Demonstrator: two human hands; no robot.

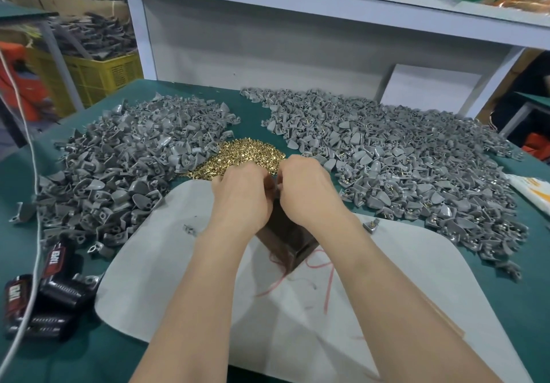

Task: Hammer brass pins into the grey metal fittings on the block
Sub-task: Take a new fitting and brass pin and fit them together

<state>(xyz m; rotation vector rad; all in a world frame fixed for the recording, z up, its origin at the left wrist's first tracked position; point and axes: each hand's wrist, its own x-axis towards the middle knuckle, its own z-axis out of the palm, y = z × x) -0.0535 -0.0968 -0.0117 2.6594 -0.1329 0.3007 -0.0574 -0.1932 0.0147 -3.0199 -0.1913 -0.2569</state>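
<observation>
Your left hand and right hand meet with fingers curled over the far end of the block. What they pinch is hidden, so the grip cannot be told. The brass pins are heaped just beyond the block. Left of the block lie bare fittings. Right of the block, the pinned fittings show brass. Judged about half done, with 1 large heap left.

Your left hand and right hand meet knuckles-up, fingers curled under; both forearms stretch forward, converging.
</observation>
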